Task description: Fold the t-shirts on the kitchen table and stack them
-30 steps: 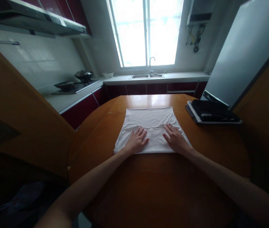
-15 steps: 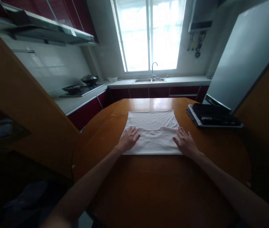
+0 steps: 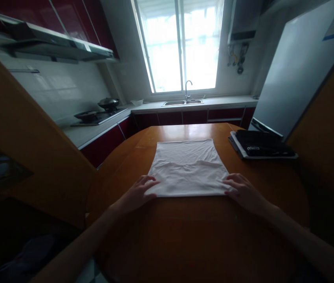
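A folded white garment (image 3: 189, 179) lies flat on the wooden table (image 3: 184, 236), its near edge straight and a loose wavy edge crossing its middle. At its near left corner is my left hand (image 3: 139, 192), fingers and thumb apart, the tips touching the cloth. My right hand (image 3: 245, 192) is at the near right corner in much the same pose, thumb low by the near edge and fingers over the side. Neither hand shows a closed grip on the fabric.
Dark and white folded clothes (image 3: 261, 143) are stacked at the table's right side. Beyond the table, a counter holds a sink (image 3: 181, 103) and a stove with pans (image 3: 108, 103). A fridge (image 3: 299, 67) stands at right, a wooden panel (image 3: 37, 125) at left.
Both hands have slid off the garment's top, outward and toward me, to its near corners. The garment stays flat. The view has shifted slightly.
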Tool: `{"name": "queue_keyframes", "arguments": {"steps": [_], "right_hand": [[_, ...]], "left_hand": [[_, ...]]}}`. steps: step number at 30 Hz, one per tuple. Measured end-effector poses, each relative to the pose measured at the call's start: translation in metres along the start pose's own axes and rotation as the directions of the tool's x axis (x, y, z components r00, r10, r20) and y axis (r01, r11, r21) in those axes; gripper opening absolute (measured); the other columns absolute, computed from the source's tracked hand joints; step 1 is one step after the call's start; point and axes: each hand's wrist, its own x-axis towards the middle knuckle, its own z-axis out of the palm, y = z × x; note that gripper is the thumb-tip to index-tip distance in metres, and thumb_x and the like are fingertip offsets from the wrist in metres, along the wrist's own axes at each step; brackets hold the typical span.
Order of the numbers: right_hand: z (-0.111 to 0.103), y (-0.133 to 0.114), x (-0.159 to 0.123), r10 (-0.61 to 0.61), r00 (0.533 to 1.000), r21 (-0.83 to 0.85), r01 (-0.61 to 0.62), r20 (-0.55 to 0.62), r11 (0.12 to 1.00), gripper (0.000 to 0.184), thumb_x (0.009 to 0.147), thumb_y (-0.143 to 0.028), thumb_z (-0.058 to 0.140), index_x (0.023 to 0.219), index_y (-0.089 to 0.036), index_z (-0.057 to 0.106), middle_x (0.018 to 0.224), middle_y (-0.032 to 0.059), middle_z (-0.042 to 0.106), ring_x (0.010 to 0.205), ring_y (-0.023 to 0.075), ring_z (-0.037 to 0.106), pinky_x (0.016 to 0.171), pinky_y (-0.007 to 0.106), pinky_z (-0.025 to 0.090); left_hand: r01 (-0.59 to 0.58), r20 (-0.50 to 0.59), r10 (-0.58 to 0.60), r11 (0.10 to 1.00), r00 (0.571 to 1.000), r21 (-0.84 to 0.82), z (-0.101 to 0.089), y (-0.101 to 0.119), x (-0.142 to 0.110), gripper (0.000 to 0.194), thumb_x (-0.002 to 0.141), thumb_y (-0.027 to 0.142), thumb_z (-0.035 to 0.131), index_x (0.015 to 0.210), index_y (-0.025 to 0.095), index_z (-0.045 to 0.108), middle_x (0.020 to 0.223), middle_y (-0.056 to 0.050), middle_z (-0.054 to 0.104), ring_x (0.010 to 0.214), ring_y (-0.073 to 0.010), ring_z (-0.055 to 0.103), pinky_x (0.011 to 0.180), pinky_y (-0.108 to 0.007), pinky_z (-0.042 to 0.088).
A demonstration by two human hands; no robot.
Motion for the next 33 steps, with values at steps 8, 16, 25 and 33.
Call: {"name": "queue_keyframes", "arguments": {"steps": [8, 16, 25, 33], "right_hand": [[-0.023, -0.002, -0.009, -0.211, 0.967, -0.226, 0.240, 0.142, 0.944, 0.018, 0.099, -0.017, 0.053, 0.105, -0.021, 0.069, 0.102, 0.0067, 0.066, 0.097, 0.0222, 0.059, 0.094, 0.040, 0.046], [-0.021, -0.011, -0.007, -0.192, 0.973, -0.339, 0.225, 0.128, 0.913, 0.020, 0.092, -0.006, 0.056, 0.099, -0.019, 0.069, 0.097, 0.0068, 0.068, 0.093, 0.0241, 0.060, 0.091, 0.040, 0.043], [-0.051, -0.029, -0.031, -0.184, 0.977, -0.053, 0.190, 0.104, 0.980, 0.018, 0.090, -0.009, 0.050, 0.088, -0.022, 0.063, 0.091, 0.0062, 0.065, 0.086, 0.0213, 0.060, 0.084, 0.036, 0.047], [-0.105, -0.054, -0.058, -0.006, 0.978, 0.506, -0.104, 0.210, 0.856, 0.024, 0.096, -0.037, 0.047, 0.080, -0.024, 0.057, 0.077, 0.0058, 0.059, 0.066, 0.0201, 0.056, 0.063, 0.034, 0.047]], "left_hand": [[-0.177, 0.067, 0.170, 0.977, 0.983, 0.122, -0.020, -0.004, -0.032, 0.033, 0.100, 0.014, 0.049, 0.126, 0.024, 0.065, 0.117, -0.008, 0.067, 0.107, -0.0200, 0.064, 0.098, -0.035, 0.056], [-0.167, 0.007, 0.169, 0.973, 0.986, 0.161, -0.010, -0.006, -0.038, 0.029, 0.100, 0.010, 0.046, 0.119, 0.021, 0.065, 0.110, -0.008, 0.069, 0.100, -0.0192, 0.066, 0.090, -0.033, 0.057], [-0.113, -0.006, 0.112, 0.994, 0.994, -0.014, -0.037, 0.036, -0.064, 0.028, 0.091, 0.006, 0.044, 0.100, 0.022, 0.065, 0.098, -0.005, 0.067, 0.093, -0.0178, 0.063, 0.087, -0.031, 0.050], [0.092, 0.112, -0.050, 0.910, 0.992, -0.405, -0.088, 0.080, -0.094, 0.018, 0.091, 0.031, 0.046, 0.081, 0.022, 0.058, 0.080, -0.005, 0.063, 0.072, -0.0177, 0.057, 0.068, -0.029, 0.048]]}}
